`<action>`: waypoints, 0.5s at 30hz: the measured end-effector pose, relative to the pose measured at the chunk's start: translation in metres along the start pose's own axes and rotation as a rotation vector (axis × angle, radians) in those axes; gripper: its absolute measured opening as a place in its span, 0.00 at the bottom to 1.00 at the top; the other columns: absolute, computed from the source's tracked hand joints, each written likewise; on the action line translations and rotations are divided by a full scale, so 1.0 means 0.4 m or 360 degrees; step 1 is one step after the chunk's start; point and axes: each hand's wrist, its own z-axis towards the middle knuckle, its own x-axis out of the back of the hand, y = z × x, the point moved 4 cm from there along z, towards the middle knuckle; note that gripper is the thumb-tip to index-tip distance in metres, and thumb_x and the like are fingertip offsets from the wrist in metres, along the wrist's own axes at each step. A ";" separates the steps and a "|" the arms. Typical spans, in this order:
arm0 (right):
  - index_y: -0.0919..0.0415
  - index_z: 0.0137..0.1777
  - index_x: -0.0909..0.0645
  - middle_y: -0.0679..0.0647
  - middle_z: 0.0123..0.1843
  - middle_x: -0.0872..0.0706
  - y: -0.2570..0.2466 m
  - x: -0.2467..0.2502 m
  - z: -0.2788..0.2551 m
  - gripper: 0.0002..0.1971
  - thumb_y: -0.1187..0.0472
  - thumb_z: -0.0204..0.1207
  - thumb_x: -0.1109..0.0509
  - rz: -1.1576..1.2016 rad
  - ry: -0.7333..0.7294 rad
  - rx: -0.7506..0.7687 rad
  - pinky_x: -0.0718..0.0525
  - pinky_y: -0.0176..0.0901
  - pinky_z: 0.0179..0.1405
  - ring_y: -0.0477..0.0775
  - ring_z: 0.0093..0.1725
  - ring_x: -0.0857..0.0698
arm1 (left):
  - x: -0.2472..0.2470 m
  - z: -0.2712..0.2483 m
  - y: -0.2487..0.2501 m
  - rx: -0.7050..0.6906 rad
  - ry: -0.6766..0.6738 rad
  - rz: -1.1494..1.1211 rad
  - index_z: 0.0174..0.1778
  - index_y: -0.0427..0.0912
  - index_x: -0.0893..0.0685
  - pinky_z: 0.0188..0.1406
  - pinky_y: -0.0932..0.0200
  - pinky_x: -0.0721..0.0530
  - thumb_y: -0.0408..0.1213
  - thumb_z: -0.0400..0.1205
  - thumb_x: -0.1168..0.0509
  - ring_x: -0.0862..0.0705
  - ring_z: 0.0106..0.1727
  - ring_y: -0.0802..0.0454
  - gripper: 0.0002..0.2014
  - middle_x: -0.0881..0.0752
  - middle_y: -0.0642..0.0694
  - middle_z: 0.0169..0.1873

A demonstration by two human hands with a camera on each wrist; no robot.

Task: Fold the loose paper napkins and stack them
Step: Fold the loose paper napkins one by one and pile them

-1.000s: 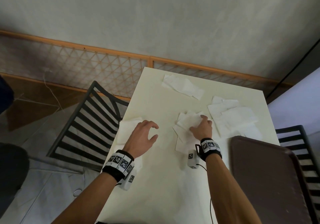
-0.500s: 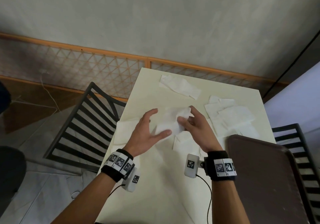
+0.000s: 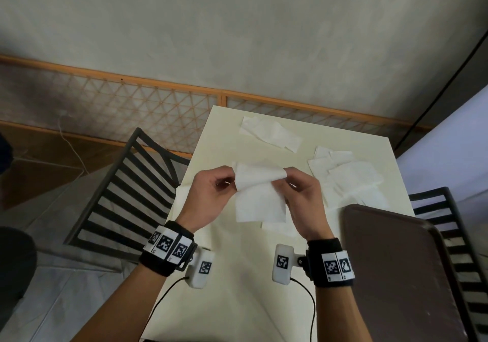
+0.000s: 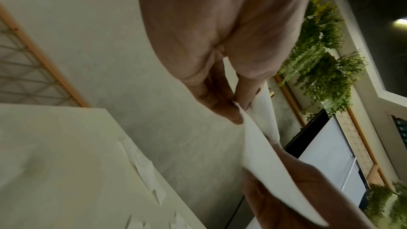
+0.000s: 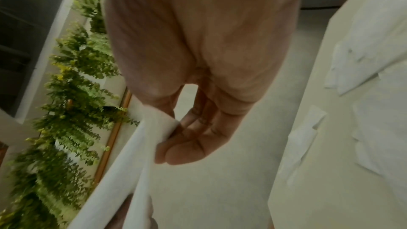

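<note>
Hanging in the air above the worktop (image 3: 237, 275) now, not lying on it as half a second ago: one napkin (image 3: 260, 199), top corners pinched by left hand (image 3: 211, 199) and right hand (image 3: 303, 201), ready for folding. Shown only from the wrists: doubled top edge between thumb and fingers (image 4: 220, 109); only from the head: loose napkins (image 3: 351, 180) waiting beside a brown tray (image 3: 396, 275).

right hand (image 5: 198, 58) pinching napkin (image 5: 136, 154) (white), table (image 5: 330, 180)

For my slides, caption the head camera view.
Left hand and right hand pinch a white paper napkin above the cream table.
</note>
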 end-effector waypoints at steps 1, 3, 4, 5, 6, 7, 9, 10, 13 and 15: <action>0.67 0.54 0.07 0.63 0.51 0.06 0.007 -0.001 0.001 0.07 0.72 0.88 0.27 0.0049 0.0032 -0.0010 0.15 0.58 0.51 0.60 0.51 0.10 | 0.006 0.000 0.000 -0.0028 -0.0008 0.0045 0.51 0.36 0.05 0.52 0.30 0.12 0.24 0.85 0.26 0.11 0.49 0.31 0.05 0.07 0.39 0.45; 0.66 0.48 0.07 0.61 0.46 0.08 0.015 -0.007 0.002 0.10 0.75 0.87 0.28 0.0139 0.0069 -0.0030 0.16 0.56 0.48 0.60 0.48 0.12 | 0.013 -0.002 0.007 -0.0038 -0.0012 0.0066 0.51 0.35 0.05 0.53 0.37 0.10 0.18 0.85 0.30 0.08 0.50 0.37 0.11 0.05 0.42 0.46; 0.64 0.45 0.07 0.60 0.45 0.08 0.018 -0.012 0.002 0.13 0.78 0.85 0.30 0.0180 0.0076 -0.0040 0.16 0.54 0.46 0.60 0.47 0.12 | 0.014 -0.003 0.013 -0.0034 -0.0020 0.0069 0.52 0.36 0.04 0.54 0.42 0.10 0.16 0.85 0.32 0.08 0.52 0.41 0.14 0.04 0.45 0.48; 0.62 0.42 0.08 0.60 0.44 0.09 0.021 -0.016 0.001 0.18 0.82 0.83 0.33 0.0215 0.0075 -0.0041 0.16 0.51 0.44 0.60 0.45 0.12 | 0.013 -0.006 0.019 -0.0029 -0.0038 0.0065 0.52 0.37 0.04 0.55 0.44 0.10 0.15 0.86 0.33 0.07 0.53 0.42 0.16 0.04 0.47 0.49; 0.61 0.41 0.08 0.60 0.44 0.09 0.024 -0.019 0.000 0.22 0.85 0.80 0.36 0.0240 0.0063 -0.0027 0.17 0.49 0.42 0.61 0.44 0.12 | 0.014 -0.009 0.024 -0.0023 -0.0047 0.0059 0.52 0.38 0.04 0.57 0.44 0.11 0.15 0.87 0.34 0.08 0.53 0.42 0.17 0.04 0.48 0.50; 0.60 0.41 0.08 0.60 0.44 0.09 0.025 -0.023 0.000 0.24 0.87 0.79 0.37 0.0259 0.0041 -0.0004 0.17 0.49 0.41 0.61 0.44 0.13 | 0.014 -0.012 0.030 -0.0016 -0.0044 0.0045 0.52 0.39 0.04 0.59 0.43 0.12 0.16 0.87 0.34 0.08 0.54 0.42 0.17 0.04 0.48 0.50; 0.60 0.42 0.07 0.61 0.45 0.09 0.029 -0.028 0.000 0.24 0.85 0.82 0.38 0.0297 0.0001 0.0015 0.18 0.49 0.42 0.62 0.45 0.13 | 0.020 -0.015 0.034 0.0003 -0.0018 0.0011 0.52 0.38 0.05 0.63 0.43 0.12 0.17 0.88 0.35 0.08 0.56 0.45 0.16 0.04 0.50 0.50; 0.59 0.42 0.07 0.61 0.45 0.09 0.031 -0.029 0.000 0.24 0.84 0.83 0.37 0.0316 -0.0001 0.0008 0.18 0.49 0.43 0.62 0.45 0.13 | 0.023 -0.016 0.034 0.0014 -0.0003 0.0003 0.52 0.38 0.05 0.64 0.45 0.13 0.17 0.88 0.35 0.08 0.56 0.46 0.16 0.04 0.50 0.50; 0.58 0.41 0.05 0.58 0.43 0.08 0.032 -0.032 0.001 0.26 0.83 0.85 0.38 0.0313 -0.0018 -0.0005 0.20 0.47 0.44 0.59 0.44 0.13 | 0.025 -0.018 0.033 0.0069 0.0015 -0.0035 0.51 0.38 0.06 0.64 0.44 0.13 0.18 0.90 0.38 0.10 0.56 0.42 0.17 0.05 0.47 0.50; 0.60 0.41 0.04 0.59 0.42 0.08 0.028 -0.034 0.000 0.25 0.83 0.84 0.39 0.0279 -0.0048 0.0005 0.21 0.47 0.44 0.59 0.45 0.14 | 0.030 -0.021 0.026 0.0116 0.0028 -0.0085 0.50 0.36 0.07 0.62 0.43 0.13 0.20 0.90 0.40 0.10 0.56 0.41 0.17 0.06 0.45 0.49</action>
